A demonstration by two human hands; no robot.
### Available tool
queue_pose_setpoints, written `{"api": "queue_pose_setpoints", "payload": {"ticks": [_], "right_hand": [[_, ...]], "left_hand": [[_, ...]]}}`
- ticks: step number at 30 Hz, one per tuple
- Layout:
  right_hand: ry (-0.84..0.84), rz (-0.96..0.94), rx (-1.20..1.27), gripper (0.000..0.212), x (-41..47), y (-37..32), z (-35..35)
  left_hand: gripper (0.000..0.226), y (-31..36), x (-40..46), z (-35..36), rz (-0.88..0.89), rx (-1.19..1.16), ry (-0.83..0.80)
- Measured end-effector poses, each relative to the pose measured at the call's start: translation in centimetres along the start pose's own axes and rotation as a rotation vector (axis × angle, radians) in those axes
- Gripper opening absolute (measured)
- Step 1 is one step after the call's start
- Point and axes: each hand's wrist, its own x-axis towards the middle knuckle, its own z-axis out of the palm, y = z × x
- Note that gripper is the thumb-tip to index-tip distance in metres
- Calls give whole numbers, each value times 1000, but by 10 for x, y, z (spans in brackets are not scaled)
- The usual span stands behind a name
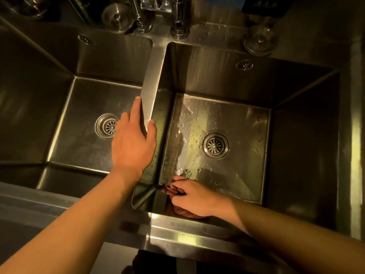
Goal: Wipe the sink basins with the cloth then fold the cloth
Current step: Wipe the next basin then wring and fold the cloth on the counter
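Observation:
A steel double sink fills the view, with a left basin (83,139) and a wet right basin (243,123). My right hand (190,196) grips a bunched brown cloth (183,212) in the near left corner of the right basin, against its floor and front wall. Most of the cloth is hidden under that hand. My left hand (134,141) rests on the divider (152,80) between the basins, fingers straight, holding nothing.
Each basin has a round drain strainer (107,125) (215,145). Taps and a faucet base (179,26) stand on the back ledge, with loose strainer baskets (117,17) (259,39) beside them. The sink's front rim (177,232) runs below my arms.

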Motion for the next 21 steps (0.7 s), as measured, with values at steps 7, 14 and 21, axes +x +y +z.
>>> {"api": "queue_pose_setpoints", "payload": {"ticks": [7, 14, 21], "right_hand": [[-40, 90, -217, 38, -12, -19, 11], [38, 205, -95, 56, -18, -25, 14], [66, 438, -155, 85, 6, -33, 24]], "left_hand": [[59, -1, -9, -8, 358, 45, -87], [60, -17, -24, -24, 732, 182, -416], [54, -34, -45, -28, 792, 191, -465]]}}
